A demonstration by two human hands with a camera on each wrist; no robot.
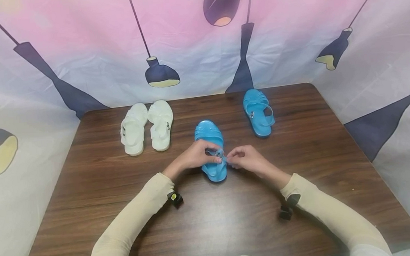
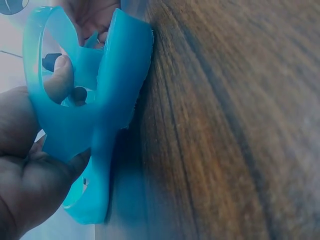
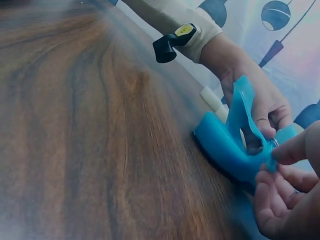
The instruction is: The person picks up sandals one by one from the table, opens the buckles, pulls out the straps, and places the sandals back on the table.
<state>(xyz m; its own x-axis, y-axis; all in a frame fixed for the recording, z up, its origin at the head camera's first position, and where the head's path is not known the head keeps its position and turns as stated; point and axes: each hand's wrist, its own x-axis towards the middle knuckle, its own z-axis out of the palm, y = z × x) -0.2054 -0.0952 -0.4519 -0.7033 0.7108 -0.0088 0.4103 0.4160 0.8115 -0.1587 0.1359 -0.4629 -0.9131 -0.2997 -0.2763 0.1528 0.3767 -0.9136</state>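
Note:
A blue jelly sandal [image 1: 208, 130] lies on the table in front of the person, toe pointing away. The left hand [image 1: 197, 155] reaches over it from the left and pinches its ankle strap near the metal buckle, thumb and fingers on either side. From the right, the right hand [image 1: 248, 158] pinches the strap's end beside the buckle, as the right wrist view shows with the strap [image 3: 271, 161] between thumb and fingertips. In the left wrist view the sandal's heel and strap [image 2: 33, 65] stand near the left thumb. The fingers partly hide the buckle.
A second blue sandal [image 1: 261, 114] with a loose strap stands at the back right. Two white sandals [image 1: 160, 128] sit side by side at the back left. The brown wooden table [image 1: 102, 175] ends at a patterned cloth backdrop [image 1: 189, 39].

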